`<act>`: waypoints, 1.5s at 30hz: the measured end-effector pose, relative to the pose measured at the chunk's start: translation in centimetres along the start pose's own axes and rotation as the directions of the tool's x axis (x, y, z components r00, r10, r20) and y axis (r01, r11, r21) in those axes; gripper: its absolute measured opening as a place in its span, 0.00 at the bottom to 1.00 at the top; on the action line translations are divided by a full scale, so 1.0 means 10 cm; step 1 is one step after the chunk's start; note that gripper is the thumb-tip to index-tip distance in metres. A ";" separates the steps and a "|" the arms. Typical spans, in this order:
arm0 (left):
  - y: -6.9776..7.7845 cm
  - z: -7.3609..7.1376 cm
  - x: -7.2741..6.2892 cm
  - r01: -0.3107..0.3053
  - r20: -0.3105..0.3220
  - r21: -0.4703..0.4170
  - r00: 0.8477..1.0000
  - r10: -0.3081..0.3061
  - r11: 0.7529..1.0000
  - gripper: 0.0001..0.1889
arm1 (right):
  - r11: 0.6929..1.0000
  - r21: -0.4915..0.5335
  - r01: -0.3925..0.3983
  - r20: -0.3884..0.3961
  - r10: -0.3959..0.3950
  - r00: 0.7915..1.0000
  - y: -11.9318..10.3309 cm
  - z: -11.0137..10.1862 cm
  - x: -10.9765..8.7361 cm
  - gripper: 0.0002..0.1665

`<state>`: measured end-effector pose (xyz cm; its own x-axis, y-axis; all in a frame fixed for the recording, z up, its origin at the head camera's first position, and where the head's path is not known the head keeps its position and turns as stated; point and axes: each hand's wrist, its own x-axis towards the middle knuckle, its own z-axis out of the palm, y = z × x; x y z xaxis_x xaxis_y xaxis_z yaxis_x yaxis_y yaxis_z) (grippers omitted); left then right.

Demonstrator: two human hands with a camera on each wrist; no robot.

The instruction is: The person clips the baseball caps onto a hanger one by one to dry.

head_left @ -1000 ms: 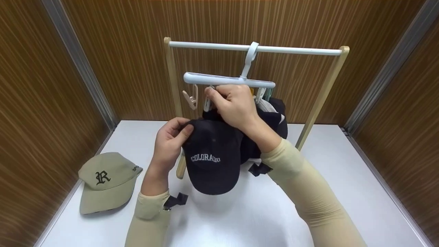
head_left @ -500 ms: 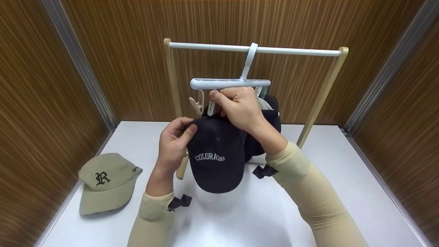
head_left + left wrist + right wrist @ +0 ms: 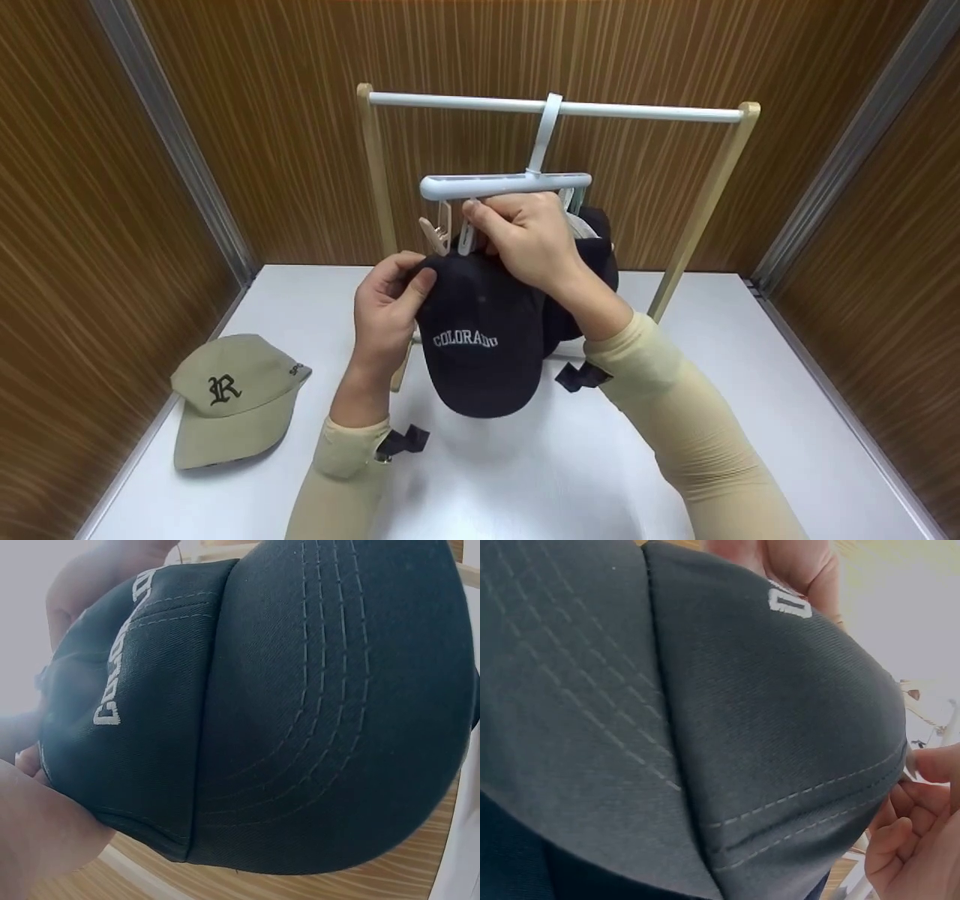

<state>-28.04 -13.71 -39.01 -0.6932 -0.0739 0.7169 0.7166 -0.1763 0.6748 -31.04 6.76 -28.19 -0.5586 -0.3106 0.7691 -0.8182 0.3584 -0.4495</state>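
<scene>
A black baseball cap (image 3: 481, 375) with white "COLORADO" lettering hangs brim down below a pale blue clip hanger (image 3: 487, 185). My left hand (image 3: 384, 311) pinches the cap's crown at its upper left, thumb in front. The right hand (image 3: 531, 238) pinches a white clothespin (image 3: 466, 238) under the hanger bar, its lower end at the top of the crown. Whether the pin's jaws bite the fabric I cannot tell. To its left dangles a pale pink clothespin (image 3: 435, 235). The cap's front fills much of both wrist views.
More dark headwear (image 3: 596, 259) hangs behind my right hand from the hanger's other end, partly hidden. The hanger hooks over a white rail (image 3: 637, 112) on a wooden stand (image 3: 705, 202). On the white table (image 3: 757, 390), a khaki baseball cap (image 3: 232, 412) lies at left.
Both hands and the black cap have shifted slightly right, and the cap a little upward. The hanger has turned, its left end moving right and lower. Both grips stay the same.
</scene>
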 end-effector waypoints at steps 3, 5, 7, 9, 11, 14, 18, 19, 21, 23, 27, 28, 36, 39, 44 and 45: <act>-0.01 0.01 0.00 -0.009 -0.014 -0.004 1.000 0.009 1.000 0.05 | 1.000 0.020 -0.019 0.008 0.019 1.000 -0.01 0.00 0.01 0.29; -0.02 0.02 0.01 -0.015 -0.024 -0.001 1.000 0.015 1.000 0.05 | 0.999 0.036 -0.040 0.014 0.040 0.999 -0.02 0.00 0.01 0.28; -0.03 0.03 0.01 -0.017 -0.033 0.002 0.999 0.017 1.000 0.05 | 0.997 0.049 -0.058 0.019 0.057 0.998 -0.03 0.00 0.01 0.28; -0.03 0.04 0.02 -0.019 -0.044 0.005 0.999 0.019 1.000 0.06 | 0.996 0.057 -0.071 0.025 0.070 0.997 -0.03 -0.01 0.00 0.28; -0.03 0.05 0.01 -0.021 -0.058 0.008 0.998 0.022 1.000 0.07 | 0.995 0.057 -0.082 0.033 0.080 0.996 -0.03 -0.01 0.00 0.28; -0.03 0.07 0.01 -0.024 -0.073 0.009 0.997 0.025 1.000 0.07 | 0.994 0.059 -0.094 0.042 0.092 0.995 -0.03 -0.01 -0.01 0.27; -0.04 0.11 -0.01 -0.033 -0.086 0.018 0.996 0.034 0.999 0.06 | 0.993 0.059 -0.103 0.049 0.100 0.994 -0.04 -0.03 -0.03 0.26; -0.04 0.11 -0.01 -0.036 -0.090 0.021 0.995 0.038 0.999 0.06 | 0.993 0.057 -0.102 0.050 0.099 0.994 -0.04 -0.04 -0.03 0.26; -0.05 0.13 -0.02 -0.044 -0.099 0.026 0.994 0.046 0.999 0.06 | 0.994 0.051 -0.100 0.052 0.097 0.994 -0.04 -0.04 -0.04 0.26; -0.06 0.14 -0.02 -0.051 -0.104 0.034 0.993 0.054 0.998 0.05 | 0.995 0.047 -0.093 0.055 0.090 0.994 -0.03 -0.05 -0.05 0.26; -0.06 0.16 -0.03 -0.058 -0.109 0.044 0.992 0.062 0.997 0.06 | 0.995 0.053 -0.081 0.060 0.078 0.995 -0.02 -0.06 -0.05 0.26; -0.06 0.17 -0.03 -0.058 -0.110 0.046 0.992 0.063 0.997 0.06 | 0.995 0.057 -0.080 0.063 0.076 0.995 -0.02 -0.07 -0.06 0.26; -0.05 0.25 -0.04 -0.042 -0.165 0.007 0.985 0.042 0.999 0.06 | 0.997 0.046 -0.057 0.061 0.055 0.997 -0.03 -0.08 -0.08 0.26; -0.05 0.28 -0.05 -0.035 -0.182 0.000 0.983 0.035 0.999 0.05 | 0.999 0.019 -0.042 0.056 0.041 0.998 -0.04 -0.09 -0.09 0.26; -0.04 0.30 -0.06 -0.023 -0.213 0.001 0.977 0.023 1.000 0.05 | 1.000 -0.028 -0.008 0.059 0.010 0.998 -0.03 -0.10 -0.09 0.26; -0.04 0.30 -0.05 -0.023 -0.217 0.003 0.976 0.023 1.000 0.05 | 0.999 -0.032 -0.002 0.062 0.004 0.998 -0.03 -0.10 -0.08 0.26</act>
<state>-27.71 -10.61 -39.14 -0.6768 -0.2891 0.6770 0.7324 -0.1715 0.6590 -30.20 7.84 -28.25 -0.5692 -0.3627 0.7379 -0.8123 0.3871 -0.4363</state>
